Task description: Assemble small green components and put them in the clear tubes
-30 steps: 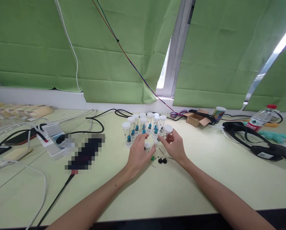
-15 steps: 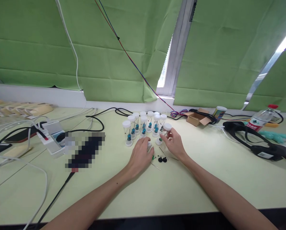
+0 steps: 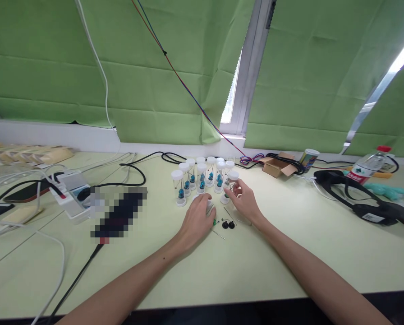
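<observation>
My right hand [image 3: 245,201] has thumb and fingers closed around a clear tube with a white cap [image 3: 233,175], which stands nearly upright at the front right of the group. Something green shows low inside it. My left hand [image 3: 197,219] is curled over a second clear tube with a white end [image 3: 209,204], lying low near the table and mostly hidden by the fingers. Behind both hands stand several white-capped clear tubes [image 3: 176,185] with blue pieces and thin wires inside. Just right of my left hand lie small green parts [image 3: 216,222], two black round parts [image 3: 228,225] and thin metal rods [image 3: 218,234].
A small cardboard box [image 3: 277,167], a printed can [image 3: 309,159], a black headset [image 3: 367,205] and a red-capped bottle [image 3: 367,164] are at the right. Cables, a power strip [image 3: 70,194] and a blurred dark device [image 3: 119,214] cover the left of the table.
The right-hand tube has gone from tilted to more upright, its cap shifting slightly left to join the group. My left hand has stayed nearly still. The whole view has shifted slightly.
</observation>
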Demonstrator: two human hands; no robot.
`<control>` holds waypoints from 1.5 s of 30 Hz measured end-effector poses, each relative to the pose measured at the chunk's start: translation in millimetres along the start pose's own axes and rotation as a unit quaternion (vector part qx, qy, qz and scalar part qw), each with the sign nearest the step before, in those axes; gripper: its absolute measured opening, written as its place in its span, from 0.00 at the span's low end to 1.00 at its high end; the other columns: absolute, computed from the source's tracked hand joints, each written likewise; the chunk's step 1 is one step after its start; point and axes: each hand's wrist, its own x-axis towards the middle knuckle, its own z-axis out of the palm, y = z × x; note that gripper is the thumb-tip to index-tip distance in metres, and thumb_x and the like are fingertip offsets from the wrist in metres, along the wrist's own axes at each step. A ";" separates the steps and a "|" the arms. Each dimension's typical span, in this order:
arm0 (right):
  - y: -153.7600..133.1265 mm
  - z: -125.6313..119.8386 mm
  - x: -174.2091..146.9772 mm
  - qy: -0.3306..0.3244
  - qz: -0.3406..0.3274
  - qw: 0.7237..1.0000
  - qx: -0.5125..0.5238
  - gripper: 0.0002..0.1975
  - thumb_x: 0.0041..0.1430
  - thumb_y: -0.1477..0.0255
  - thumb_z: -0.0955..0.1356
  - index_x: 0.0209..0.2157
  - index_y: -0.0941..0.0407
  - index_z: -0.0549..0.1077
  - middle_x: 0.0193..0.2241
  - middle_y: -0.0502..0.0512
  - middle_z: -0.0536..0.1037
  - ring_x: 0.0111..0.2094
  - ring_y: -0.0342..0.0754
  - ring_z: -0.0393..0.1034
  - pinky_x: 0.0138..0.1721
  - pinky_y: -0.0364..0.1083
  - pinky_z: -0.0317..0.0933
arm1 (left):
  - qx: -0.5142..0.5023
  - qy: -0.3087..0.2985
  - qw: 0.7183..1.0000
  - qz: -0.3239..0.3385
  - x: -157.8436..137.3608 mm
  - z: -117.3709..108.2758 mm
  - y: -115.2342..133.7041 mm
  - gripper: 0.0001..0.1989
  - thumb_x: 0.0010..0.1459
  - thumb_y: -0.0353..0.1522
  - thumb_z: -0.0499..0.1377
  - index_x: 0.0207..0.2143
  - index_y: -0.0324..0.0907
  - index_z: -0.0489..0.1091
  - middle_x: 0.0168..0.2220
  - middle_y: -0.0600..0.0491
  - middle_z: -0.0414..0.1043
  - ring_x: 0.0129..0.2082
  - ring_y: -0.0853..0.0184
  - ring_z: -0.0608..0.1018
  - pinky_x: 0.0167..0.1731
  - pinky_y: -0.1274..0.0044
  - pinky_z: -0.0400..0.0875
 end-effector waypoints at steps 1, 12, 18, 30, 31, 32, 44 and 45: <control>0.8 1.0 -0.6 -0.007 0.002 1.000 -0.003 0.16 0.59 0.61 0.68 0.43 0.57 0.71 0.28 0.49 0.66 0.26 0.44 0.61 0.29 0.45 0.59 | 0.001 0.000 1.000 0.001 -0.1 -0.2 0.3 0.13 0.61 0.34 0.52 0.48 0.42 0.66 0.50 0.45 0.71 0.51 0.54 0.72 0.45 0.65 0.68; 7.9 7.8 -2.1 -0.055 0.034 0.996 -0.059 0.15 0.56 0.62 0.69 0.41 0.58 0.71 0.27 0.49 0.72 0.25 0.45 0.64 0.30 0.46 0.60 | -0.023 0.020 0.999 0.017 1.3 -0.9 1.4 0.12 0.61 0.31 0.53 0.46 0.42 0.67 0.48 0.46 0.72 0.50 0.57 0.73 0.46 0.67 0.68; 10.6 6.9 -2.6 -0.067 0.047 0.996 -0.044 0.16 0.56 0.63 0.69 0.43 0.57 0.70 0.28 0.50 0.75 0.24 0.45 0.66 0.30 0.46 0.61 | -0.027 0.076 0.996 0.040 5.5 -0.2 -0.6 0.06 0.59 0.29 0.53 0.39 0.42 0.67 0.42 0.49 0.74 0.46 0.60 0.73 0.45 0.70 0.67; 7.6 4.0 -3.0 -0.065 0.067 0.995 -0.024 0.17 0.56 0.65 0.68 0.47 0.57 0.69 0.31 0.51 0.77 0.24 0.45 0.68 0.31 0.47 0.63 | -0.057 0.084 0.995 -0.022 17.3 -18.8 -1.1 0.05 0.56 0.32 0.54 0.33 0.43 0.70 0.20 0.60 0.65 0.22 0.69 0.68 0.28 0.75 0.62; 6.7 3.4 -3.1 -0.061 0.067 0.996 -0.027 0.18 0.56 0.65 0.68 0.47 0.57 0.69 0.31 0.51 0.77 0.23 0.45 0.68 0.31 0.47 0.63 | -0.059 0.079 0.995 -0.024 17.5 -18.8 -1.7 0.05 0.56 0.32 0.54 0.33 0.43 0.69 0.20 0.60 0.64 0.22 0.69 0.68 0.28 0.76 0.61; 5.9 2.6 -3.3 -0.056 0.067 0.996 -0.030 0.18 0.56 0.64 0.68 0.47 0.56 0.69 0.31 0.50 0.76 0.23 0.45 0.68 0.30 0.47 0.63 | -0.059 0.076 0.995 -0.025 17.6 -18.6 -2.3 0.05 0.56 0.32 0.54 0.33 0.43 0.69 0.19 0.60 0.64 0.22 0.69 0.68 0.28 0.76 0.61; -2.2 -2.8 -3.4 -0.012 0.054 0.997 -0.048 0.17 0.56 0.64 0.67 0.46 0.56 0.67 0.31 0.50 0.73 0.23 0.45 0.68 0.30 0.47 0.63 | -0.034 0.048 0.998 -0.016 18.1 -19.0 -5.4 0.06 0.57 0.33 0.53 0.32 0.43 0.70 0.18 0.60 0.64 0.21 0.69 0.67 0.26 0.76 0.59; -2.1 -2.5 -3.6 -0.006 0.045 0.998 -0.051 0.19 0.57 0.64 0.67 0.47 0.57 0.66 0.32 0.51 0.73 0.23 0.45 0.68 0.31 0.47 0.64 | -0.036 0.044 0.998 -0.016 17.6 -18.7 -4.9 0.07 0.57 0.33 0.53 0.32 0.43 0.70 0.18 0.60 0.64 0.21 0.69 0.68 0.26 0.76 0.59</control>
